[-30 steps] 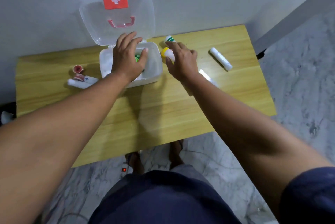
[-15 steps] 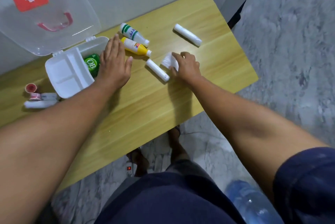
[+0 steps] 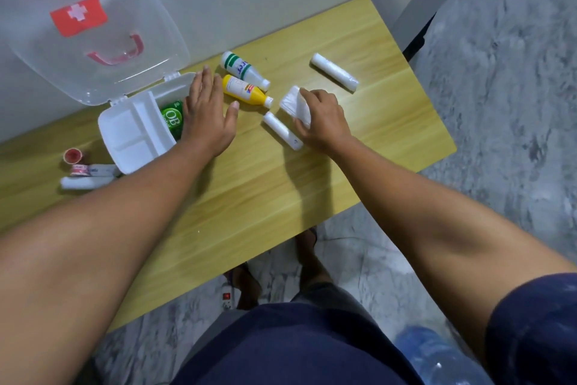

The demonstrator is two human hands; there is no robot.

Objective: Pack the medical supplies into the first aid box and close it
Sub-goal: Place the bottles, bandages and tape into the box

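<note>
The white first aid box (image 3: 125,132) stands open on the wooden table, its clear lid (image 3: 93,47) leaning back against the wall. A green item (image 3: 172,117) lies inside it. My left hand (image 3: 209,116) rests flat and open on the box's right edge. My right hand (image 3: 321,119) pinches a white gauze pad (image 3: 295,103), lifted off the table. Beside it lies a white roll (image 3: 282,130). A yellow bottle (image 3: 246,90) and a white bottle with green bands (image 3: 243,69) lie between my hands. Another white roll (image 3: 334,71) lies further right.
Left of the box sit a red tape roll (image 3: 73,155), a second tape roll (image 3: 79,170) and a white roll (image 3: 86,181). The table (image 3: 265,197) backs onto a wall. My feet and a power strip (image 3: 227,299) are on the marble floor below.
The view swung to the right. My left hand came out of the box to its right edge. My right hand moved to the gauze pad and picked it up.
</note>
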